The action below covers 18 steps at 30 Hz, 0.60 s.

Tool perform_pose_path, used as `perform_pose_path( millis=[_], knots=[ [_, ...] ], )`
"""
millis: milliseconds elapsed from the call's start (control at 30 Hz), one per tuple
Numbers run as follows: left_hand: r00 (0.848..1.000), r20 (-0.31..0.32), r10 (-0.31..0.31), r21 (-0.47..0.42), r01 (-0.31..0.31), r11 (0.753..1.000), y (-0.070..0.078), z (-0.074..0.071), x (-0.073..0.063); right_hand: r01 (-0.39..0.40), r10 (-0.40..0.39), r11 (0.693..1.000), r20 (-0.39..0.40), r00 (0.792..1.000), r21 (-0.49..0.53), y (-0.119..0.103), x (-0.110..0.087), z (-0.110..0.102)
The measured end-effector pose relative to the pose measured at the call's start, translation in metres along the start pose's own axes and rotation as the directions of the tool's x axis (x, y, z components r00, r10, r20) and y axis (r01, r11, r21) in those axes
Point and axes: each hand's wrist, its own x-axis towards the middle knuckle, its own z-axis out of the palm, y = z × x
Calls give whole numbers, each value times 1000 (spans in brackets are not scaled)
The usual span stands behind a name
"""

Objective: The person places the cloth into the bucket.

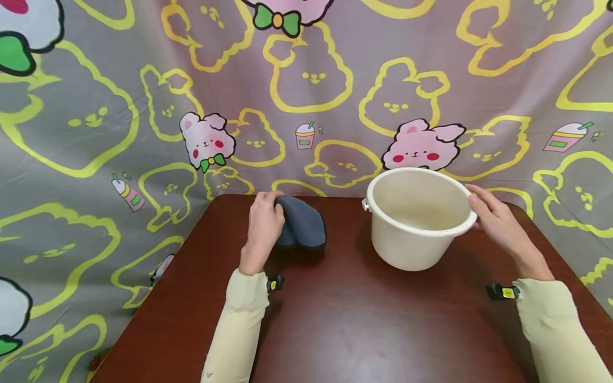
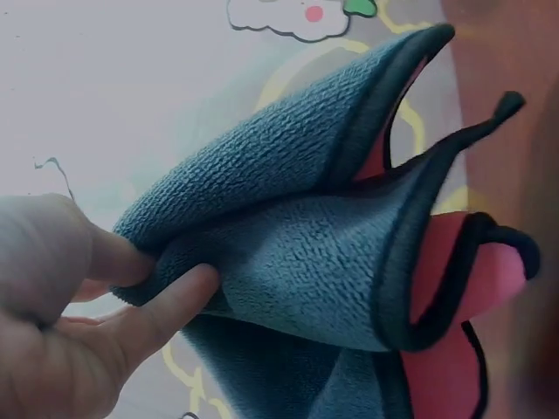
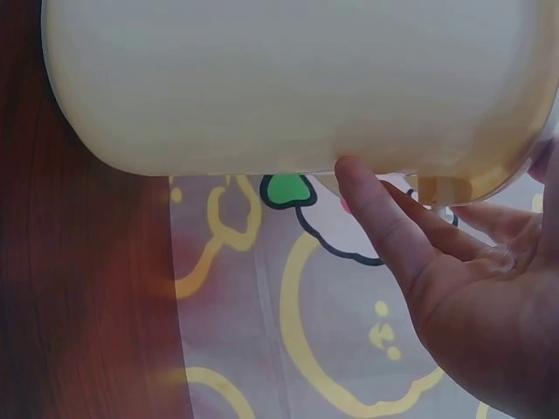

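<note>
My left hand [image 1: 265, 221] pinches a folded blue-grey cloth [image 1: 303, 226] by one edge between thumb and fingers. In the left wrist view the cloth [image 2: 297, 253] has a ribbed face, dark bound edges and a pink reverse, and its folds fan out away from the fingertips. At the right, my right hand [image 1: 500, 221] holds a cream plastic bucket [image 1: 407, 247] by the rim. The thumb lies at the rim, and fingers [image 3: 393, 231] reach along the outer wall. Nothing shows inside the bucket's visible part.
Both things are at the far part of a dark reddish-brown table [image 1: 335, 319]. Behind it hangs a grey curtain [image 1: 330, 80] with yellow cartoon outlines, close to the table's back edge. A white handle lug [image 1: 366, 205] juts from the bucket's left side.
</note>
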Motion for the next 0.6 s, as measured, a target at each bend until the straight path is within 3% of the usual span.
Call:
perform_pose_path(
  millis=[133, 333, 600],
  knots=[
    [996, -85, 29, -39, -32, 999, 8, -6, 2, 2, -2, 1000, 7, 1000, 9, -2, 1, 4],
    [976, -200, 87, -93, -108, 990, 29, -8, 11, 14, -15, 999, 8, 1000, 47, -1, 1, 4],
    [952, -284, 117, -161, -167, 973, 55, -9, 22, -3, 2, 998, 15, 1000, 61, 1, 2, 1]
  ],
)
